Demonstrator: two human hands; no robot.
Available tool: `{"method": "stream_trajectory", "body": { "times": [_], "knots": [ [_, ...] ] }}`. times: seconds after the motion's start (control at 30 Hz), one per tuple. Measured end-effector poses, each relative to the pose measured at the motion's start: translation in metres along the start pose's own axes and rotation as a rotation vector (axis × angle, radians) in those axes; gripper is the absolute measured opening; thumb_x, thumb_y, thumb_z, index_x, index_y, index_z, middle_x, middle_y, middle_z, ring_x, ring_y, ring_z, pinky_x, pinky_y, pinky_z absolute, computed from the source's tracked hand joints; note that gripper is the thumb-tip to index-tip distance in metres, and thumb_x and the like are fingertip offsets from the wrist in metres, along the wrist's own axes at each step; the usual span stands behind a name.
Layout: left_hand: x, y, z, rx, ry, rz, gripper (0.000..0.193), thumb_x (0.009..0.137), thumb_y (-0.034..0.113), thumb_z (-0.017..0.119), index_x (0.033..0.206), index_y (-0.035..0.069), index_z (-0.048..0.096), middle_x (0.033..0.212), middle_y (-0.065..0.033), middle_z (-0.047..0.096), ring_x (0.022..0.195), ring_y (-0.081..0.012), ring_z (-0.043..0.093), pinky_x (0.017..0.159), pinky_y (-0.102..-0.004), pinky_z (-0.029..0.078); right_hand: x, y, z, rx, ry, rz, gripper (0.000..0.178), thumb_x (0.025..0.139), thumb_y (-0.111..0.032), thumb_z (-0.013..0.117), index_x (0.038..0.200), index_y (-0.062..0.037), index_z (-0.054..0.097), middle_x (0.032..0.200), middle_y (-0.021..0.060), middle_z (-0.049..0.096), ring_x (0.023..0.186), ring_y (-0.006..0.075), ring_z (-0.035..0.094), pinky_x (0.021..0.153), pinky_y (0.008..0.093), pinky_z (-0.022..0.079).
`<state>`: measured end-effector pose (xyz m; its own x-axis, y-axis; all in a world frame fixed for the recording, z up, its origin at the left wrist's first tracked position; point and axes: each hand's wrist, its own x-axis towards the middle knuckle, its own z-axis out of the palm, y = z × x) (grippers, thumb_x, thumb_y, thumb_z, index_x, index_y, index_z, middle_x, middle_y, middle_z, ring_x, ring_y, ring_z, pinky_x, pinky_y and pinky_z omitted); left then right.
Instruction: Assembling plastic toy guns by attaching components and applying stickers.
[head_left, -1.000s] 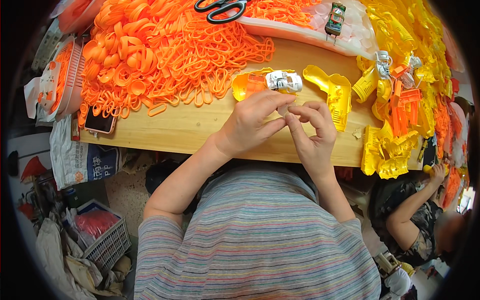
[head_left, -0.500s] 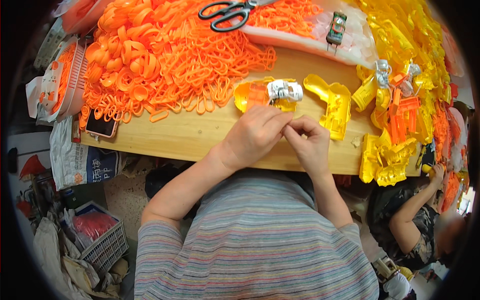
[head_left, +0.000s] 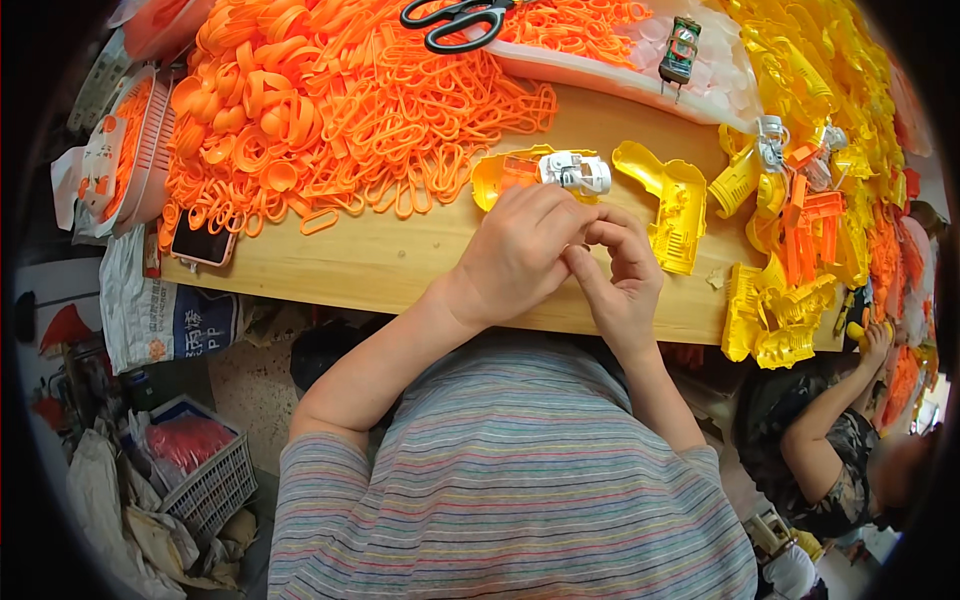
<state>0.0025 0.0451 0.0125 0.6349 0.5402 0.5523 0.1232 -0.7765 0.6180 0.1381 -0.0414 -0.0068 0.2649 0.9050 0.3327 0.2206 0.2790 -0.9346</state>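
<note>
Shell (head_left: 484,184) lies hollow side up, apparently cradling its white part (head_left: 586,174); at its near side, left hand (head_left: 522,250) and right hand (head_left: 628,282) meet, fingers curled, their gap and hold hidden.

Filled yellow half-shell (head_left: 484,184) beside a bent yellow half-shell (head_left: 682,215)

The filled half-shell lies hollow side up on the wooden tabletop (head_left: 350,262), its near edge partly hidden. An orange plastic insert (head_left: 519,172) sits toward its left; a white plastic mechanism (head_left: 580,173) with dark details occupies its right end.

Just to the right lies the bent half-shell, its narrower arm pointing to the upper left, its broader body running toward the near edge and ending in slots.
</note>
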Motion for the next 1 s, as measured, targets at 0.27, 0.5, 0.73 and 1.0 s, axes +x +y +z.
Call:
{"method": "stream_trajectory", "body": {
  "times": [0.27, 0.5, 0.73, 1.0],
  "knots": [
    [-0.005, 0.005, -0.007, -0.315, 0.023, -0.196, 0.024, 0.077, 0.000, 0.068, 0.100, 0.001, 0.063, 0.097, -0.0114, 0.067, 0.091, -0.0223, 0.065, 0.080, -0.0327, 0.050, -0.001, 0.004, -0.014, 0.488, 0.107, 0.291, 0.014, 0.088, 0.000, 0.059, 0.101, 0.0008, 0.063, 0.113, 0.0121, 0.058, 0.100, 0.0168, 0.057, 0.093, 0.0329, 0.045],
    [-0.006, -0.001, -0.003, -0.407, 0.096, -0.190, 0.011, 0.080, -0.002, 0.064, 0.091, 0.000, 0.063, 0.095, -0.0121, 0.068, 0.087, -0.0218, 0.066, 0.078, -0.0313, 0.052, -0.004, 0.005, -0.013, 0.644, 0.045, 0.338, 0.017, 0.088, -0.004, 0.064, 0.104, 0.0005, 0.063, 0.117, 0.0136, 0.057, 0.103, 0.0181, 0.057, 0.095, 0.0327, 0.045],
    [-0.007, 0.003, 0.001, -0.403, 0.130, -0.180, 0.009, 0.078, 0.000, 0.065, 0.085, 0.000, 0.060, 0.091, -0.0129, 0.066, 0.085, -0.0229, 0.065, 0.076, -0.0321, 0.052, -0.005, 0.004, -0.015, 0.616, 0.010, 0.340, 0.018, 0.086, -0.005, 0.068, 0.103, -0.0001, 0.064, 0.118, 0.0134, 0.058, 0.109, 0.0190, 0.055, 0.100, 0.0346, 0.041],
    [-0.008, 0.006, 0.002, -0.352, 0.150, -0.156, 0.009, 0.077, 0.000, 0.065, 0.085, 0.000, 0.060, 0.092, -0.0137, 0.068, 0.083, -0.0230, 0.066, 0.075, -0.0317, 0.052, -0.002, 0.000, -0.013, 0.624, 0.007, 0.304, 0.017, 0.085, 0.002, 0.067, 0.102, 0.0012, 0.065, 0.111, 0.0095, 0.061, 0.098, 0.0138, 0.060, 0.090, 0.0274, 0.048]
  ]
}}
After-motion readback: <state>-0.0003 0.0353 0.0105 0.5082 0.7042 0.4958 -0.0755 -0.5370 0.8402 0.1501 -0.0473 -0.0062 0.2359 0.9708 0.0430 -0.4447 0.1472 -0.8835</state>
